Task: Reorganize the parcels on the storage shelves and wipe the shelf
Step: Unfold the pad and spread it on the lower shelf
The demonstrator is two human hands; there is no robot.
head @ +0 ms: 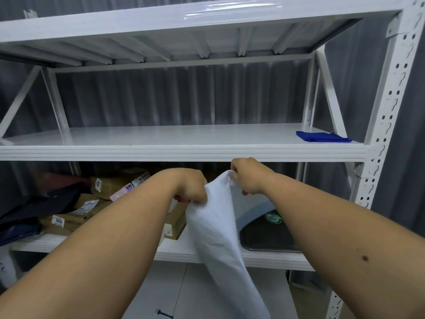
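Both my hands hold a white soft parcel bag (218, 226) up in front of the lower shelf. My left hand (192, 187) grips its top left corner and my right hand (247, 176) pinches its top right corner; the bag hangs down past the shelf edge. The middle shelf (179, 153) above my hands is bare except for a folded blue cloth (322, 137) at its right end. Brown cardboard parcels (110, 187) with labels lie piled on the lower shelf (179, 252) at the left, along with dark plastic bags (34, 208).
A dark parcel with a green round logo (271, 231) lies on the lower shelf at the right. The white perforated upright (386, 125) of the rack stands at the right. The top shelf (184, 21) spans overhead. A grey corrugated wall is behind.
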